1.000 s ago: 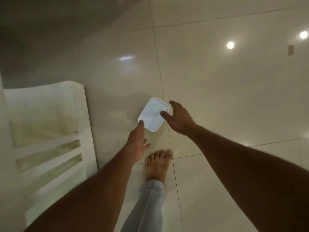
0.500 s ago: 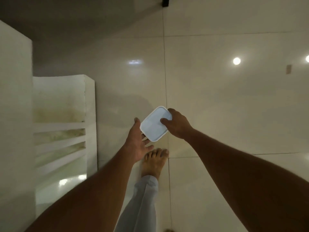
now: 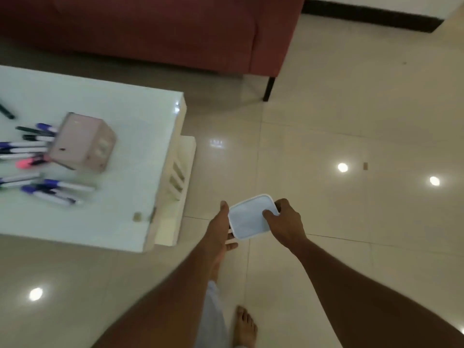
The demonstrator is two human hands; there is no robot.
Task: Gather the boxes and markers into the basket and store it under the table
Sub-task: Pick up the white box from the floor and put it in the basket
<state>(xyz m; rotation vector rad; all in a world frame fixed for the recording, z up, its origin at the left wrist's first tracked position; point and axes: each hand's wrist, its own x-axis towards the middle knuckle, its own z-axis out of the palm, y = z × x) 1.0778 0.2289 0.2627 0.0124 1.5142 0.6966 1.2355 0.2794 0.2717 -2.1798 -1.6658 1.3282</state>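
above the glossy tiled floor (image 3: 351,121), just off the near right corner of the table (image 3: 120,222), a white lidded box (image 3: 248,218) is held between both hands, clear of the ground and tilted a little. the right hand (image 3: 287,223) grips its right edge, thumb laid on the lid and fingers curled round the far corner. the left hand (image 3: 221,228) lies along the box's left edge with its thumb pointing up beside the rim and its fingers fairly straight, reaching underneath; two fingertips (image 3: 232,245) show below the near corner, so it supports rather than clasps.

on the white tabletop, well to the left of the hands, a pink container (image 3: 82,141) sits tipped on one edge with slots in its near side; motion blur makes it hard to say whether it is a box or a basket. markers (image 3: 54,193) with purple, dark and pink caps lie scattered around its left and near sides, some touching it, all loose on the table.

a slatted lower shelf (image 3: 179,172) juts out under the table's right end. a dark red sofa (image 3: 150,28) stands behind the table. below the arms a pale trouser leg (image 3: 213,317) and a bare foot (image 3: 244,327) rest on the tiles, which reflect several round ceiling lights.
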